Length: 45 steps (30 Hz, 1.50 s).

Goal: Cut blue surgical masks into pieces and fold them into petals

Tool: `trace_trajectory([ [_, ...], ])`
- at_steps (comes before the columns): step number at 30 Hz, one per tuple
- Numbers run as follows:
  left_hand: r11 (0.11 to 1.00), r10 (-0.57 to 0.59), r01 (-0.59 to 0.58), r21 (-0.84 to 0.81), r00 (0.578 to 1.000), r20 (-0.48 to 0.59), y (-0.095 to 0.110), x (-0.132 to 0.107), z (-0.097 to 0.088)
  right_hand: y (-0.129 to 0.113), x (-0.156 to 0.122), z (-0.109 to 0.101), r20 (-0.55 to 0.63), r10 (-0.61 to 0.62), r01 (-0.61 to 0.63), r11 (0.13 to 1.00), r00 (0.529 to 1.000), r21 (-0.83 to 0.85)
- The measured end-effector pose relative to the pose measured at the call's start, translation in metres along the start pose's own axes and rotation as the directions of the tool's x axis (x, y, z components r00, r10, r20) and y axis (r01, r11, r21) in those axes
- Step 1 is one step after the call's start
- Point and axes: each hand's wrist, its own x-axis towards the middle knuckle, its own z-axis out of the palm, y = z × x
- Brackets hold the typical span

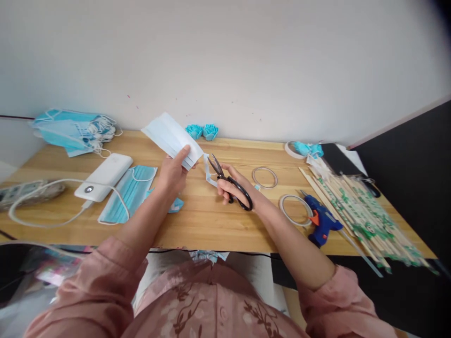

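- While one power bank [104,176] lies at frame left, left hand [172,172] pinches one pale mask [167,134], left of centre.
- Two blue rosettes [210,132]: upper centre.
- Right hand [241,178] grips one pair of scissors [219,172], blades parted, mid-frame.
- One blue glue gun [326,220]: lower right.

We find the print on the wrapped sticks [373,211] too small to read. The left edge cuts off the power strip [26,191]; the clutter [52,272] below blurs. Some left hand [172,171] fingers hide behind the pale mask [167,138], and the right hand [245,180] covers part of the scissors [217,166].
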Motion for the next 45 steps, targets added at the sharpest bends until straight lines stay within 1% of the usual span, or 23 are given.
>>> trace_trajectory([
  [2, 1.000, 0.000, 0.000, 0.003, 1.000, -0.026, 0.001, 0.004, -0.003, -0.005, -0.002, -0.003, 0.026, 0.035, -0.034, 0.999, 0.999, -0.021],
  [5, 0.999, -0.025, 0.027, 0.022, 0.998, -0.059, 0.001, 0.008, -0.006, -0.005, -0.003, -0.006, 0.059, 0.072, -0.072, 0.997, 0.996, 0.009],
  [7, 0.999, -0.027, 0.028, 0.037, 0.999, -0.036, 0.000, 0.008, -0.006, -0.003, -0.003, -0.006, 0.087, 0.084, -0.087, 0.996, 0.993, 0.029],
  [11, 0.999, -0.018, 0.015, 0.050, 0.998, 0.055, 0.000, 0.006, -0.004, 0.001, -0.002, -0.001, 0.106, 0.060, -0.066, 0.996, 0.993, 0.060],
  [16, 0.999, -0.034, 0.029, 0.037, 0.990, 0.140, 0.002, -0.001, -0.002, 0.001, -0.001, 0.005, 0.093, 0.023, -0.035, 0.991, 0.995, 0.127],
  [21, 0.994, -0.106, 0.099, 0.048, 0.982, 0.155, 0.003, -0.010, 0.005, 0.004, 0.003, 0.005, 0.062, -0.027, 0.016, 0.986, 0.998, 0.163],
  [24, 0.991, -0.133, 0.126, 0.052, 0.973, 0.190, 0.003, -0.012, 0.007, 0.007, 0.004, 0.003, 0.057, -0.054, 0.042, 0.980, 0.997, 0.193],
  [26, 0.990, -0.140, 0.133, 0.049, 0.973, 0.184, 0.002, -0.012, 0.007, 0.008, 0.004, 0.001, 0.048, -0.073, 0.061, 0.973, 0.996, 0.222],
  [29, 0.987, -0.157, 0.149, 0.064, 0.977, 0.146, 0.001, -0.011, 0.006, 0.009, 0.003, -0.001, 0.034, -0.086, 0.075, 0.966, 0.996, 0.248],
  [34, 0.984, -0.166, 0.156, 0.085, 0.978, 0.124, 0.002, -0.013, 0.008, 0.009, 0.003, -0.001, 0.025, -0.090, 0.082, 0.968, 0.996, 0.236],
  [36, 0.985, -0.158, 0.146, 0.088, 0.977, 0.145, 0.001, -0.014, 0.008, 0.009, 0.004, 0.000, 0.020, -0.086, 0.080, 0.974, 0.996, 0.213],
  [41, 0.988, -0.136, 0.115, 0.100, 0.960, 0.244, -0.005, -0.019, 0.008, 0.009, 0.005, 0.002, 0.003, -0.091, 0.089, 0.981, 0.996, 0.172],
  [45, 0.990, -0.117, 0.095, 0.101, 0.963, 0.242, -0.009, -0.024, 0.012, 0.011, 0.005, 0.003, -0.004, -0.117, 0.116, 0.981, 0.993, 0.158],
])
